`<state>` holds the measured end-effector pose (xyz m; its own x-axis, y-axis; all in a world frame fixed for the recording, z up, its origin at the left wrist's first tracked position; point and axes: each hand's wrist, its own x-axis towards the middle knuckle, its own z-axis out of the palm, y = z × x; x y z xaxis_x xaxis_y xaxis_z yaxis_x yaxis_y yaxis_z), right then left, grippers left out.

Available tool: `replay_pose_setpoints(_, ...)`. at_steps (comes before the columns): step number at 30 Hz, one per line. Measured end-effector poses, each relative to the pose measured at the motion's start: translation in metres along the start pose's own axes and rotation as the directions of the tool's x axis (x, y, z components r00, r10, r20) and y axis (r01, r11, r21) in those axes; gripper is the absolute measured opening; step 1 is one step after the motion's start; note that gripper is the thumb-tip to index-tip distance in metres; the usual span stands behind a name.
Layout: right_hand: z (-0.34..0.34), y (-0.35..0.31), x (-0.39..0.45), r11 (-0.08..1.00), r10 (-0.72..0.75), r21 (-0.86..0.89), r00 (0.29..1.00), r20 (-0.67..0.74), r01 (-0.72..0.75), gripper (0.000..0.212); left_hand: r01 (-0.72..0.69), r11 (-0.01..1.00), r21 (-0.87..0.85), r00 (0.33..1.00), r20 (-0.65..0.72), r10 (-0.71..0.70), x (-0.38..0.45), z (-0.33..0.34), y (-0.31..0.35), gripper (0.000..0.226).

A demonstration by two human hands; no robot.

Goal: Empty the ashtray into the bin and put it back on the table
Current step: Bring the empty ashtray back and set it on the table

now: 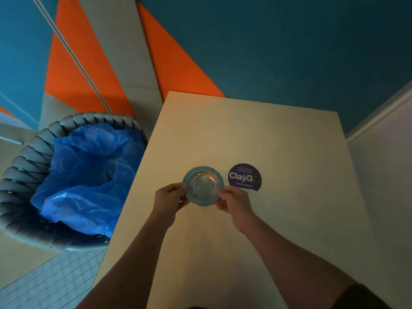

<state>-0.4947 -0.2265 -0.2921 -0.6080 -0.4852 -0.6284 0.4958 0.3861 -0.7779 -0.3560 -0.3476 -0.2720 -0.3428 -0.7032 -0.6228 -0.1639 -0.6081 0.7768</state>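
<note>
A round metal ashtray (202,185) sits upright over the middle of the pale table (278,134). My left hand (169,197) grips its left rim and my right hand (234,200) grips its right rim. Whether the ashtray touches the tabletop or hovers just above it I cannot tell. Its bowl looks shiny; I make out no contents. The grey woven bin (29,152) with a blue plastic liner (89,170) stands on the floor to the left of the table.
A round purple sticker (244,176) lies on the table just right of the ashtray. Teal, orange and grey wall panels rise behind the table and bin. A white wall runs along the right. Tiled floor shows at bottom left.
</note>
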Motion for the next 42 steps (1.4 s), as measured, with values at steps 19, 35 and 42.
replay_pose_setpoints(19, -0.104, 0.075, -0.022, 0.985, 0.171, 0.040, 0.973, -0.157, -0.167, 0.003, 0.077, 0.930, 0.359, 0.997, -0.010, -0.079, -0.010, 0.071, -0.095, 0.011)
replay_pose_setpoints(35, -0.128, 0.085, -0.022, 0.972, 0.222, -0.027, 0.954, -0.201, -0.232, 0.006, -0.031, 0.735, 0.677, 0.997, -0.029, 0.068, -0.011, 0.090, -0.110, 0.011)
replay_pose_setpoints(42, -0.130, 0.089, -0.025, 0.972, 0.221, -0.017, 0.941, -0.257, -0.233, 0.008, -0.124, 0.667, 0.735, 0.989, 0.041, 0.139, 0.004, 0.101, -0.098, 0.019)
